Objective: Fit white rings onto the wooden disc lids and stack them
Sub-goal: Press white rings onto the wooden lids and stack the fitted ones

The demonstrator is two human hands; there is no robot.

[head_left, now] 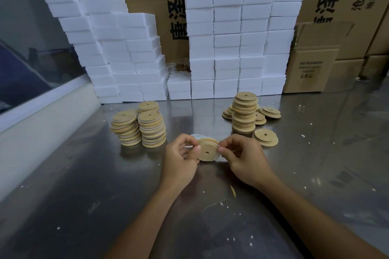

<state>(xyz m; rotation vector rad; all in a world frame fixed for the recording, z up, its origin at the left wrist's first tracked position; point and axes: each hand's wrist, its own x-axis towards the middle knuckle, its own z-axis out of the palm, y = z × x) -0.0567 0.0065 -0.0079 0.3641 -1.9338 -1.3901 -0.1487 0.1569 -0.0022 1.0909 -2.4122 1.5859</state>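
A wooden disc lid (207, 150) with a small centre hole is held tilted above the steel table, its flat face toward me. My left hand (181, 157) pinches its left edge, my right hand (242, 159) pinches its right edge. A white ring (216, 154) shows along the lid's rim between my fingers, partly hidden. On the left stand stacks of lids with white rings (152, 128). On the right rises a taller stack of plain wooden lids (244, 113), with one loose lid (265, 137) lying beside it.
Walls of white foam blocks (229, 35) stand at the back of the steel table (105, 195), with cardboard boxes (315, 63) behind and to the right. White crumbs and a small wooden sliver (232, 191) lie on the table near my forearms. A window ledge runs along the left.
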